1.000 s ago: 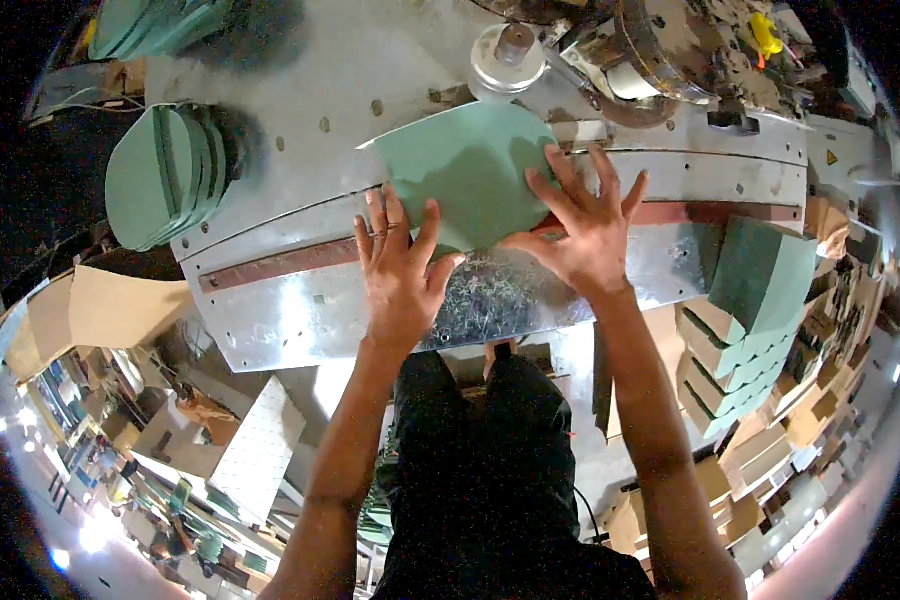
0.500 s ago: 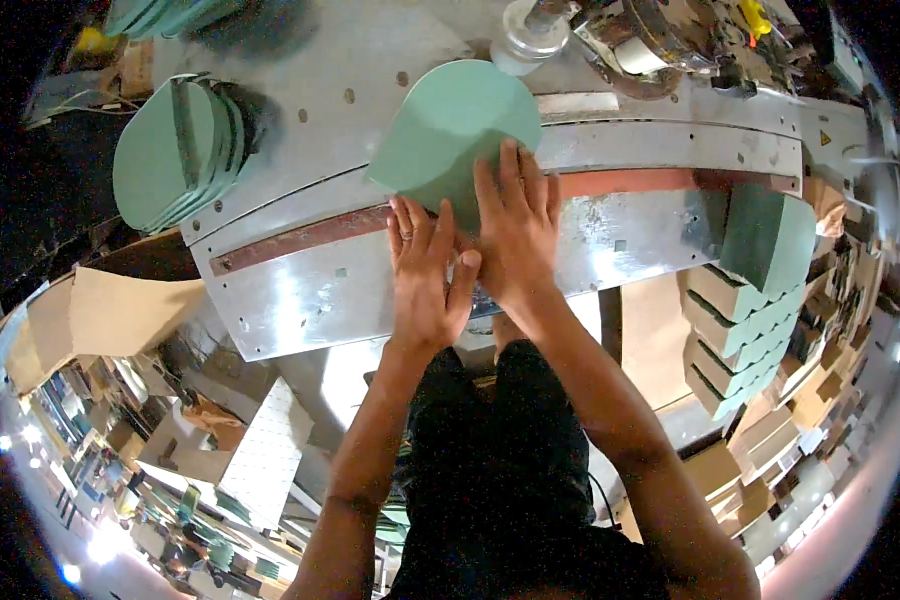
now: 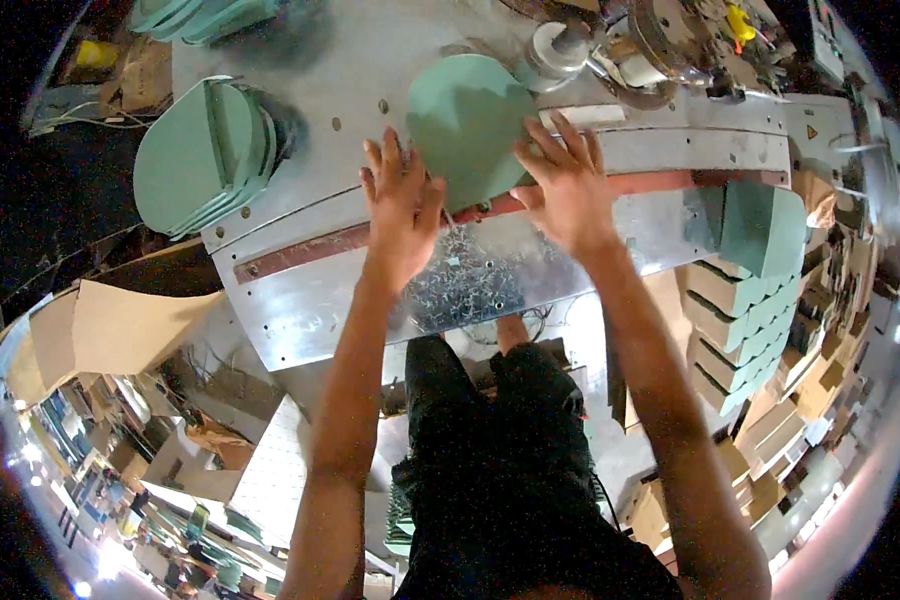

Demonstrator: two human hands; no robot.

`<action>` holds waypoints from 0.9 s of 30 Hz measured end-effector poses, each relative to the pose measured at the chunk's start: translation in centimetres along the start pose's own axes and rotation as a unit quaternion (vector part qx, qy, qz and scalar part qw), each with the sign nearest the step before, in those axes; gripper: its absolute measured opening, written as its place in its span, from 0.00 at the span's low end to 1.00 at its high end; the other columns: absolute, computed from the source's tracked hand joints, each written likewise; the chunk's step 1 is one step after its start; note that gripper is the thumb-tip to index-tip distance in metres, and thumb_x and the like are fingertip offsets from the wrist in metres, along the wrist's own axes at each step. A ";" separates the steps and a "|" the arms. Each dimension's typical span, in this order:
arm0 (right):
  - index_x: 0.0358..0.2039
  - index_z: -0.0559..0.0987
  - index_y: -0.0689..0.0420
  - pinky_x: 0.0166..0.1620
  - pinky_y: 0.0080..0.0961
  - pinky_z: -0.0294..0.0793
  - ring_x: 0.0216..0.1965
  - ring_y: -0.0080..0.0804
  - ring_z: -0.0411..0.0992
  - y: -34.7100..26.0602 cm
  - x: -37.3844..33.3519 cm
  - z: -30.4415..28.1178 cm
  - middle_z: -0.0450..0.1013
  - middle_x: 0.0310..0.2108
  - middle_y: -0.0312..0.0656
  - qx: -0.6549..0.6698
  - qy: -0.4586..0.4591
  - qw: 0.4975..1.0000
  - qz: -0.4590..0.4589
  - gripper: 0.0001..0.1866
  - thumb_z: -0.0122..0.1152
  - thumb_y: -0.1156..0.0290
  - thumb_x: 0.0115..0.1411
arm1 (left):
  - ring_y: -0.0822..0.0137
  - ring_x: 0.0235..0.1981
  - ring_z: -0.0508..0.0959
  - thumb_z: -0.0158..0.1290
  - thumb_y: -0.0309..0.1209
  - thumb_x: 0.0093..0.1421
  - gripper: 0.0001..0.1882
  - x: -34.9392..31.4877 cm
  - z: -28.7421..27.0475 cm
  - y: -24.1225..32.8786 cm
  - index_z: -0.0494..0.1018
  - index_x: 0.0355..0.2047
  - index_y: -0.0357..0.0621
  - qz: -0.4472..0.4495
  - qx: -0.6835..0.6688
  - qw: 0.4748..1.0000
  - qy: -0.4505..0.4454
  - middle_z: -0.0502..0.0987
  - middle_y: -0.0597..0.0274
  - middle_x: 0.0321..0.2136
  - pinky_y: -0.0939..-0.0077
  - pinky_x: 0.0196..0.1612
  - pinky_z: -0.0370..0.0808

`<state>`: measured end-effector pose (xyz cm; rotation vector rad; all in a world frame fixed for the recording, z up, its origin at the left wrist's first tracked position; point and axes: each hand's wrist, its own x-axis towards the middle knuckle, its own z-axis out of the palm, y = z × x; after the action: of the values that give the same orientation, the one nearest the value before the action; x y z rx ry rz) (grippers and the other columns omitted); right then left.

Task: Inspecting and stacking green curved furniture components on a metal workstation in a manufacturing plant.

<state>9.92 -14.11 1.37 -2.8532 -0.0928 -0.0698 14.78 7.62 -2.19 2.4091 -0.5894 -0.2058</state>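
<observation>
A pale green sheet with a rounded far end (image 3: 470, 125) lies flat on the metal worktable (image 3: 340, 180), across the reddish strip near the front. My left hand (image 3: 402, 210) is at its left edge, fingers stretched out and apart. On the other side my right hand (image 3: 570, 190) is spread, with its thumb and fingertips at the sheet's right edge. Neither hand is closed round anything. Small pale scraps (image 3: 460, 275) are scattered on the metal between my wrists.
Green sheets are stacked at the left (image 3: 185, 155), and more lie at the far left (image 3: 205, 15). A metal cylinder (image 3: 558, 58) stands beyond the sheet. Several piles of green-edged pieces (image 3: 740, 330) hang by the right end. Brown cardboard (image 3: 135, 325) is at the lower left.
My hands have moved apart, from together on the sheet's near part to its two sides. The sheet has turned slightly, and the scraps between my wrists have come into view.
</observation>
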 end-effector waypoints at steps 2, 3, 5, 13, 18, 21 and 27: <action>0.44 0.80 0.54 0.60 0.60 0.53 0.62 0.52 0.56 -3.1 -0.9 0.0 0.63 0.58 0.49 0.010 0.049 0.991 0.128 0.22 0.69 0.63 0.46 | 0.33 0.67 0.36 0.44 0.37 0.64 0.24 0.2 -0.2 0.2 0.64 0.54 0.29 -0.019 -0.056 0.998 0.009 0.42 0.33 0.66 0.36 0.63 0.34; 0.46 0.79 0.54 0.58 0.64 0.53 0.61 0.53 0.57 -4.5 -1.5 0.3 0.63 0.57 0.53 0.024 0.098 0.981 0.164 0.26 0.69 0.59 0.46 | 0.32 0.67 0.35 0.44 0.38 0.64 0.25 0.4 -0.3 0.6 0.64 0.54 0.28 -0.027 -0.066 0.997 -0.002 0.40 0.33 0.66 0.36 0.63 0.33; 0.51 0.74 0.53 0.60 0.69 0.42 0.65 0.52 0.50 -7.3 -1.9 1.1 0.60 0.60 0.54 0.007 0.061 0.974 0.218 0.29 0.63 0.53 0.50 | 0.32 0.67 0.34 0.44 0.39 0.65 0.26 0.2 0.0 0.9 0.64 0.54 0.27 -0.032 -0.079 0.996 -0.022 0.39 0.33 0.66 0.37 0.63 0.33; 0.51 0.74 0.54 0.58 0.73 0.42 0.65 0.52 0.50 -7.4 1.2 3.2 0.63 0.58 0.52 -0.003 0.067 0.978 0.195 0.30 0.65 0.53 0.49 | 0.34 0.67 0.32 0.44 0.38 0.65 0.22 -0.5 -0.2 1.2 0.68 0.49 0.29 -0.033 -0.117 0.992 0.024 0.35 0.36 0.67 0.39 0.64 0.32; 0.49 0.76 0.51 0.57 0.75 0.43 0.65 0.50 0.51 -5.7 2.5 2.7 0.65 0.58 0.47 -0.003 0.053 0.988 0.145 0.30 0.70 0.56 0.45 | 0.37 0.64 0.52 0.48 0.36 0.62 0.18 -0.5 -1.7 -1.3 0.72 0.46 0.35 -0.046 -0.075 0.993 0.081 0.54 0.34 0.61 0.39 0.63 0.42; 0.51 0.75 0.49 0.59 0.74 0.42 0.65 0.50 0.51 -4.4 3.2 2.4 0.64 0.59 0.44 0.001 0.038 0.994 0.105 0.32 0.71 0.56 0.44 | 0.40 0.55 0.65 0.53 0.35 0.57 0.21 2.9 -3.2 -3.7 0.71 0.48 0.35 -0.086 -0.108 0.980 0.143 0.68 0.36 0.51 0.43 0.62 0.51; 0.57 0.70 0.48 0.62 0.69 0.35 0.66 0.50 0.48 -6.0 4.5 2.2 0.58 0.63 0.48 0.157 0.010 0.970 0.186 0.36 0.65 0.46 0.49 | 0.38 0.57 0.63 0.56 0.34 0.55 0.35 5.0 -2.2 -5.5 0.56 0.56 0.24 -0.022 0.097 0.975 0.197 0.61 0.32 0.56 0.50 0.62 0.54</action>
<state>14.11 -7.44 1.19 -2.5047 0.3999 -0.0048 21.86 10.36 -3.88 2.5545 -0.3866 0.3206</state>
